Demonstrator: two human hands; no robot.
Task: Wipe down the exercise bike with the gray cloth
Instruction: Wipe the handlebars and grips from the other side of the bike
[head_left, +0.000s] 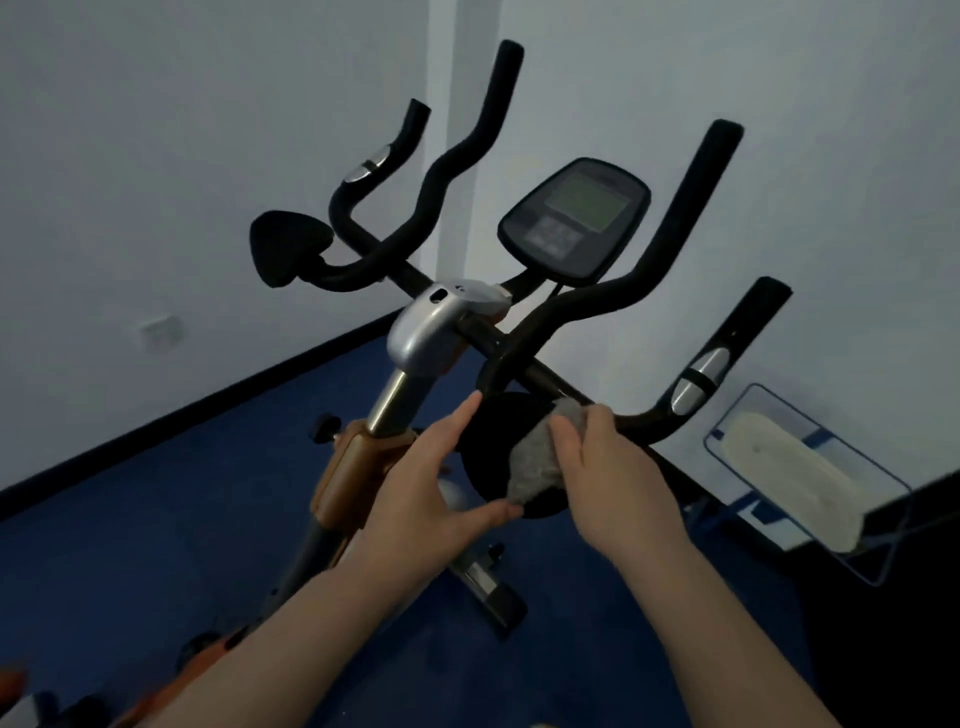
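two bare hands work at the near side of the exercise bike (431, 332), by a round black pad (493, 441) under its handlebars (644, 270). the right hand (608, 473) grasps the gray cloth (535, 462), fingers curled over the bunched fabric, and holds it against the pad's face, just below the bar. the left hand (426, 483) is released, fingers straight: the fingertips reach the pad's upper left edge and the thumb lies along its lower edge, touching the cloth's bottom corner. the console (574, 218) with its greenish screen sits higher up between the bars. a second black pad (285, 244) sticks out at far left. blue floor (156, 509) lies below, white wall (208, 130) behind.
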